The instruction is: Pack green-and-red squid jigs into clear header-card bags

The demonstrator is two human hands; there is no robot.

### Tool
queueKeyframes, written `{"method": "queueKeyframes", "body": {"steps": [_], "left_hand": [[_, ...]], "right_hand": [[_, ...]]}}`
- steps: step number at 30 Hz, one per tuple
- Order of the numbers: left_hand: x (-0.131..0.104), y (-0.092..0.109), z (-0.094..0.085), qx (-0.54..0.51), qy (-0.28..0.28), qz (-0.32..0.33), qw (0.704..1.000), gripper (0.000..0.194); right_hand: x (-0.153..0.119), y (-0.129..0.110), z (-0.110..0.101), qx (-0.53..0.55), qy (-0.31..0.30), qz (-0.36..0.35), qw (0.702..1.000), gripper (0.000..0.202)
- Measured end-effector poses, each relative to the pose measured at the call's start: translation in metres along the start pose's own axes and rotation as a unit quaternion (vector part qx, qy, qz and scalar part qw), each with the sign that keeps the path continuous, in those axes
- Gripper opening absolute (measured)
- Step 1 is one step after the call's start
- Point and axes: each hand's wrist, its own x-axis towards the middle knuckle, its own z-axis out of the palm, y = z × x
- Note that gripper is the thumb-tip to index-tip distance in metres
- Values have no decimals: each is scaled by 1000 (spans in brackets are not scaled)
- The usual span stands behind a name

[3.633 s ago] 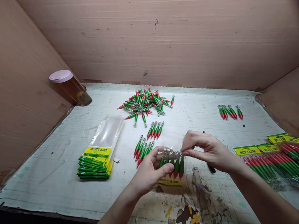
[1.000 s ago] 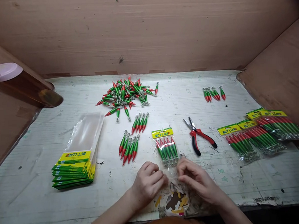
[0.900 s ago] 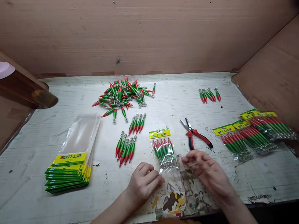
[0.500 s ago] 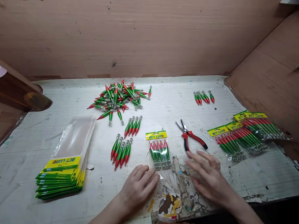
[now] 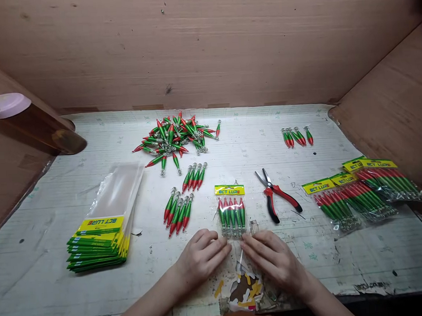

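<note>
bag (image 5: 230,209) holding lures, hands (image 5: 202,256) pressing flap

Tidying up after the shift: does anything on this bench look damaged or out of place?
Yes. The table covering is torn through at the near edge, just below the hands, baring a patch with yellow and white scraps. The pliers lie loose among the lure packs.

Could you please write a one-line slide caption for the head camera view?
Both hands, left hand and right hand, press the open end of a filled lure packet beside pliers.
</note>
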Motion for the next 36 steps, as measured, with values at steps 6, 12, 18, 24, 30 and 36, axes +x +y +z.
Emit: {"method": "queueKeyframes", "body": {"steps": [6, 12, 18, 24, 30, 36], "left_hand": [[0, 0, 2, -38, 20, -75, 996, 14], [1, -1, 1, -40, 1, -81, 996, 15], [5, -4, 3, -56, 32, -150, 987, 13], [6, -10, 1, -23, -4, -37, 999, 14], [4, -6, 7, -107, 15, -209, 972, 17], [10, 4, 12, -114, -12, -354, 928, 14]], "right_hand": [[-2, -1, 6, 156, 56, 103, 981, 29], [3, -1, 12, 207, 60, 134, 967, 24], [7, 2, 12, 252, 84, 196, 944, 23], [4, 11, 11, 260, 81, 236, 933, 18], [10, 6, 14, 250, 86, 299, 917, 13], [25, -4, 24, 210, 121, 397, 885, 16]]}}
